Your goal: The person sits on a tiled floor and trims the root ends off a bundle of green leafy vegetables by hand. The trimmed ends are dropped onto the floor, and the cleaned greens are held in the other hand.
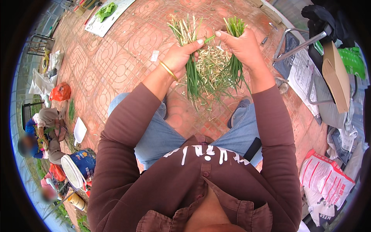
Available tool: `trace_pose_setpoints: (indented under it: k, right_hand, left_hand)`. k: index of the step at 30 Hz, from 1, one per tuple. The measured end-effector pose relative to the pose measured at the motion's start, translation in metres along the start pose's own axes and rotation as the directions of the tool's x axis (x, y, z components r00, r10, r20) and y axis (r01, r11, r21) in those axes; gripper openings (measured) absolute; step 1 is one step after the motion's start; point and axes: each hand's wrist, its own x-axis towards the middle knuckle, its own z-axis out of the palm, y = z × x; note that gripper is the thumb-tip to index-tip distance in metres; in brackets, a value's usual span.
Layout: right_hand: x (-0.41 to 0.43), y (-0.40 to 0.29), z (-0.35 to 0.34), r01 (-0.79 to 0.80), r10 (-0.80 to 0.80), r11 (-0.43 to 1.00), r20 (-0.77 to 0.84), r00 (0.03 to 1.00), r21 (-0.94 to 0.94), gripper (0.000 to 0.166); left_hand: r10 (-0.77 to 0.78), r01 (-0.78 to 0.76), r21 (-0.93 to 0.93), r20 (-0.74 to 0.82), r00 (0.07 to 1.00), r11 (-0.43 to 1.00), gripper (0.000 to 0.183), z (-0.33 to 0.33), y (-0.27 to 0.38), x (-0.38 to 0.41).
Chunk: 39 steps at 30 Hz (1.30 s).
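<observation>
My left hand (pixel 181 56) is closed around a bunch of long green leafy stalks (pixel 192 78) with pale, ragged ends pointing away from me. A gold-coloured bangle (pixel 168 70) circles that wrist. In my right hand (pixel 242 46) is a second bunch of green stalks (pixel 235 26), its leaves hanging down below the palm. One short green blade (pixel 209 39) spans the gap between the two hands, close to the left thumb and the right fingertips. Beneath them a pile of loose trimmings (pixel 214 66), straw-coloured and green, lies on the red patterned paving between my feet.
At the upper left, green leaves (pixel 106 11) lie on a white board (pixel 116 17). A person (pixel 47 133) sits at the left near a white scoop (pixel 80 131) and a blue-and-white bucket (pixel 78 166). A metal-framed chair (pixel 301 43), cardboard (pixel 336 76) and sacks (pixel 327 177) stand on the right.
</observation>
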Motion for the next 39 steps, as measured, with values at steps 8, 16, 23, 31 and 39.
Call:
trace_pose_setpoints:
  k: [8, 16, 23, 31, 39]
  right_hand:
    - [0.003, 0.004, -0.005, -0.077, 0.078, 0.996, -0.018, 0.997, 0.046, 0.012]
    - [0.015, 0.011, -0.027, 0.007, 0.006, 0.999, -0.249, 0.968, 0.053, 0.016]
    - [0.012, 0.006, -0.033, 0.024, -0.092, 0.961, -0.237, 0.967, -0.275, 0.022]
    - [0.001, 0.008, 0.008, 0.026, -0.022, 0.997, -0.055, 0.998, 0.076, 0.02]
    - [0.004, 0.008, -0.002, -0.051, 0.045, 0.997, -0.101, 0.994, -0.062, 0.019]
  left_hand:
    - [0.09, -0.094, 0.152, 0.037, 0.995, 0.984, 0.019, 0.011, 0.006, -0.008]
    - [0.074, -0.082, 0.152, 0.059, 0.996, 0.985, 0.022, 0.001, 0.006, -0.002]
    - [-0.032, 0.032, 0.022, 0.014, 0.999, 0.999, 0.021, -0.008, 0.009, -0.006]
    - [-0.004, 0.004, 0.042, -0.001, 1.0, 0.999, 0.03, 0.002, 0.007, -0.005]
    - [-0.029, 0.036, -0.143, 0.049, 0.998, 0.989, 0.023, -0.005, 0.009, -0.001]
